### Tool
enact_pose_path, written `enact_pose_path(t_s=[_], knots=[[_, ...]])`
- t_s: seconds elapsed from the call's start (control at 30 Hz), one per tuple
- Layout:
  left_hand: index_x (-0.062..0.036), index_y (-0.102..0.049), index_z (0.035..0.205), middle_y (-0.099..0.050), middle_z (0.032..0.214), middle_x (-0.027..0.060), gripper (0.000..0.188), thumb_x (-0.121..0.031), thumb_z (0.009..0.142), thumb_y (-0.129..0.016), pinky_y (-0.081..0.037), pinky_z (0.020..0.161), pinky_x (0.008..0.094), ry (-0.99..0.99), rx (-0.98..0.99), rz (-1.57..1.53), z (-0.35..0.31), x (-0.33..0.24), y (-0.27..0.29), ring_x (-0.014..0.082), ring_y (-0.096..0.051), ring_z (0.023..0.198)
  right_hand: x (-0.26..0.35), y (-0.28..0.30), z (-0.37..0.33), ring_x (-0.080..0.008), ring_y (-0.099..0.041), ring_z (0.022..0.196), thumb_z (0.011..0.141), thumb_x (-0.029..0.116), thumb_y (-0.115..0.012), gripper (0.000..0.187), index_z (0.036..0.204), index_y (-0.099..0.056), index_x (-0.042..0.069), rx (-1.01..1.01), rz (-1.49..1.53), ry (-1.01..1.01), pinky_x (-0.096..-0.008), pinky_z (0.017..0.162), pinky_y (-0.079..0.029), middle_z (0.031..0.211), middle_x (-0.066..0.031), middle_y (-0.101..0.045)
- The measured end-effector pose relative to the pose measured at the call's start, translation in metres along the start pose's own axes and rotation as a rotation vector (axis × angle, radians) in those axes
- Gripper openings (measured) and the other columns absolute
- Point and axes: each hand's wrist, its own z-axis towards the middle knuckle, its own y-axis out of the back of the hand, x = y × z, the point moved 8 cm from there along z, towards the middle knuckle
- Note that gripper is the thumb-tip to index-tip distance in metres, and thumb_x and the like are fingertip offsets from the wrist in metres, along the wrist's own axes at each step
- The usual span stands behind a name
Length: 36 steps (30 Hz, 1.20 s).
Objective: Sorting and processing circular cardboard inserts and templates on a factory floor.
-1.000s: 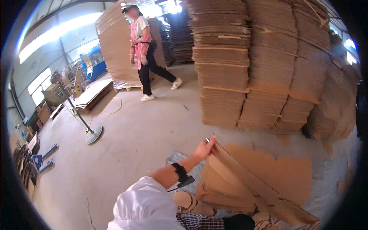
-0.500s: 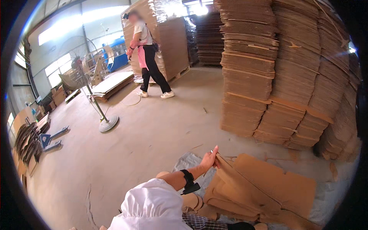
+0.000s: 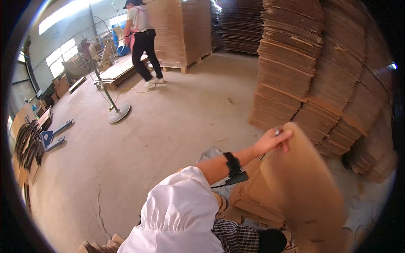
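Note:
My left hand [image 3: 274,141], its arm stretched across to the right, is closed on the upper edge of a brown cardboard sheet [image 3: 314,185]. The sheet stands raised and tilted, blurred by motion, with small slots near its lower end. A small silvery bit shows between the fingers; its kind I cannot make out. Below the hand lies a pile of cut cardboard pieces [image 3: 253,198] with rounded corners. My right hand does not show. At the lower edge are checked cloth [image 3: 236,236] and a rounded black thing [image 3: 272,241].
Tall stacks of flat cardboard [image 3: 291,63] rise at the right. A standing fan [image 3: 120,113] and a blue pallet jack [image 3: 55,137] are at the left. Farther back a person [image 3: 143,42] in a pink apron walks near a wrapped pallet load [image 3: 168,33]. Plastic sheeting [image 3: 206,154] lies by the pile.
My left hand has risen and moved right, lifting the cardboard sheet off the pile. My view has shifted downward. The person at the back has moved left and turned away.

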Motion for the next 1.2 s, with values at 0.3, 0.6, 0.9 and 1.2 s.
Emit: enact_pose_path(t_s=[0.3,0.6,0.9,1.2], knots=[[0.0026,-0.062,0.071,-0.062,0.074,0.0214,0.069,-0.066,0.072,-0.055,-0.048,0.067,0.0419,-0.346,-0.065,0.638,0.029,-0.125,-0.114,0.0362,-0.061,0.075,0.07,-0.071,-0.012,-0.0224,-0.05,0.107,0.09,0.03,-0.048,0.043,0.119,-0.049,-0.001,0.029,-0.161,0.001,-0.0344,0.092,-0.038,0.116,-0.0168,-0.054],[-0.0049,-0.062,0.091,-0.063,0.087,0.0187,0.038,-0.038,0.088,-0.045,-0.046,0.073,0.0438,-0.201,0.642,0.412,-0.075,0.037,-0.33,0.0349,-0.059,0.082,0.124,-0.099,-0.111,-0.0219,-0.052,0.105,0.09,0.028,-0.049,0.041,0.117,-0.051,-0.002,-0.13,-0.369,-0.189,-0.0337,0.09,-0.039,0.114,-0.0176,-0.056],[-0.0026,-0.065,0.082,-0.064,0.08,0.0189,0.046,-0.045,0.087,-0.048,-0.046,0.068,0.042,-0.686,0.708,0.662,-0.117,0.01,-0.443,0.0364,-0.06,0.077,0.194,-0.111,-0.523,-0.0384,-0.059,0.087,0.077,0.054,-0.058,0.058,0.093,-0.06,-0.001,-0.86,-0.969,-1.134,-0.0415,0.074,-0.046,0.087,-0.024,-0.062],[-0.007,-0.038,0.047,-0.037,0.045,0.0037,0.042,-0.023,0.085,-0.044,-0.027,0.042,0.0319,-0.522,1.345,-0.829,-0.252,-0.218,-0.412,0.0175,-0.036,0.044,0.216,-0.103,-0.589,-0.036,-0.061,0.082,0.075,0.058,-0.058,0.059,0.084,-0.061,0.0,-1.072,-0.847,-1.246,-0.0409,0.07,-0.046,0.082,-0.0213,-0.063]])
